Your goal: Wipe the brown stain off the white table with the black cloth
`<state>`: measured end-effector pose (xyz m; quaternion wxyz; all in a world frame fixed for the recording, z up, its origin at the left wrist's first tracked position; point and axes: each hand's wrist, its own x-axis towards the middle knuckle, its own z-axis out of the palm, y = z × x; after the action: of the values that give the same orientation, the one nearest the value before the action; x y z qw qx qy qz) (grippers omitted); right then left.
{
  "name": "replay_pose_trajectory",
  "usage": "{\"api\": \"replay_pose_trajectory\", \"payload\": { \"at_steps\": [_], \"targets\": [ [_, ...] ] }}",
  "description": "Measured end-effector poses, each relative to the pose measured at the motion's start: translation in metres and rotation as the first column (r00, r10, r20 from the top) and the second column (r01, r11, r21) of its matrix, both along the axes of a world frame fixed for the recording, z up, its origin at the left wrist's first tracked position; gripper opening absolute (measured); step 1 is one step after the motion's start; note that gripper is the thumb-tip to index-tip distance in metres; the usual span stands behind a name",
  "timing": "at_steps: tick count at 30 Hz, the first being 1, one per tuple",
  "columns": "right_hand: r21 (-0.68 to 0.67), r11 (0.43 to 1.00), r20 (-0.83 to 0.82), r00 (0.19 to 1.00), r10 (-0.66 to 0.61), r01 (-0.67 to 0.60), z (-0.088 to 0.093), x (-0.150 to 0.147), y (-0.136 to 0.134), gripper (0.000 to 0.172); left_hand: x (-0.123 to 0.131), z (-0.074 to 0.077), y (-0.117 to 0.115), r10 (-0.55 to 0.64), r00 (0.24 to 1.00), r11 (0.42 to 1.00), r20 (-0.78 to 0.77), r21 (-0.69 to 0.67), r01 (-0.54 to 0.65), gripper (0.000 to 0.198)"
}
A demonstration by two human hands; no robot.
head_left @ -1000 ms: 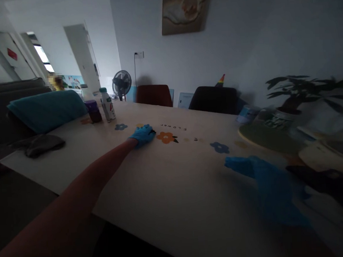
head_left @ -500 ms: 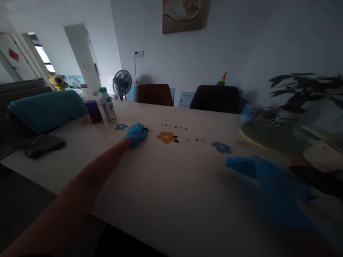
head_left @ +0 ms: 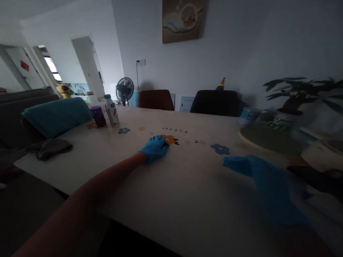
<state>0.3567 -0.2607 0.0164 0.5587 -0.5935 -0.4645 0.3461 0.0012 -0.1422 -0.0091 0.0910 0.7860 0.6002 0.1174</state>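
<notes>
My left hand [head_left: 154, 148], in a blue glove, rests on the white table [head_left: 176, 191] at the left edge of a printed orange flower [head_left: 169, 139]. Its fingers are bent and close together. A small dark patch shows by the fingertips; what it is I cannot make out. My right hand [head_left: 271, 190], also blue-gloved, is low over the right side of the table. It is dim and blurred, with one end pointing left below a printed blue flower [head_left: 220, 149]. Whether it holds anything is hidden.
A white bottle [head_left: 112, 110] and a purple-lidded jar [head_left: 98, 117] stand at the back left, with a grey cloth [head_left: 53, 147] near the left edge. On the right are a round green mat [head_left: 270, 139], a potted plant [head_left: 290, 108] and a dark object [head_left: 318, 179].
My left hand has slid right and nearer along the table, from beside the left blue flower to the orange one. My right hand has barely moved. The view has tilted up slightly.
</notes>
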Motion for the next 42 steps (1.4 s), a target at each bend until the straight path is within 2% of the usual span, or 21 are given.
{"api": "replay_pose_trajectory", "payload": {
  "at_steps": [5, 8, 16, 22, 27, 32, 37, 39, 42],
  "targets": [
    [-0.033, 0.999, -0.027, 0.999, -0.017, 0.016, -0.001, 0.001, 0.005, 0.048, 0.040, -0.010, -0.010, -0.220, 0.975, 0.973, 0.001, 0.077, 0.220, 0.026],
    [-0.009, 1.000, -0.036, 0.999, 0.003, -0.003, -0.003, 0.003, 0.006, 0.047, 0.063, -0.014, -0.018, -0.316, 0.949, 0.946, -0.017, 0.078, 0.316, 0.025],
    [0.065, 0.996, 0.058, 0.997, 0.051, -0.054, -0.010, 0.008, 0.004, 0.049, 0.122, -0.017, -0.043, -0.502, 0.865, 0.860, -0.006, 0.104, 0.499, 0.028],
    [0.050, 0.997, 0.120, 0.991, 0.057, -0.063, -0.007, 0.008, 0.002, 0.052, 0.143, -0.016, -0.051, -0.569, 0.822, 0.813, -0.013, 0.143, 0.564, 0.029],
    [0.055, 0.997, 0.110, 0.993, 0.049, -0.055, -0.004, 0.008, -0.003, 0.050, 0.140, -0.017, -0.048, -0.589, 0.808, 0.798, -0.018, 0.146, 0.585, 0.030],
    [0.079, 0.995, 0.133, 0.990, 0.046, -0.057, 0.003, 0.001, -0.011, 0.048, 0.125, -0.017, -0.036, -0.608, 0.794, 0.790, 0.008, 0.108, 0.604, 0.032],
    [-0.026, 1.000, 0.099, 0.995, 0.001, 0.002, 0.005, 0.000, -0.004, 0.051, 0.093, -0.013, -0.011, -0.500, 0.866, 0.862, -0.016, 0.083, 0.500, 0.029],
    [-0.073, 0.997, 0.069, 0.998, -0.016, 0.021, 0.003, 0.001, -0.001, 0.050, 0.076, -0.012, 0.002, -0.433, 0.901, 0.898, -0.041, 0.075, 0.435, 0.028],
    [-0.061, 0.998, 0.051, 0.999, -0.001, 0.004, -0.001, 0.002, 0.001, 0.048, 0.050, -0.009, 0.018, -0.289, 0.956, 0.956, -0.045, 0.048, 0.291, 0.029]
  ]
}}
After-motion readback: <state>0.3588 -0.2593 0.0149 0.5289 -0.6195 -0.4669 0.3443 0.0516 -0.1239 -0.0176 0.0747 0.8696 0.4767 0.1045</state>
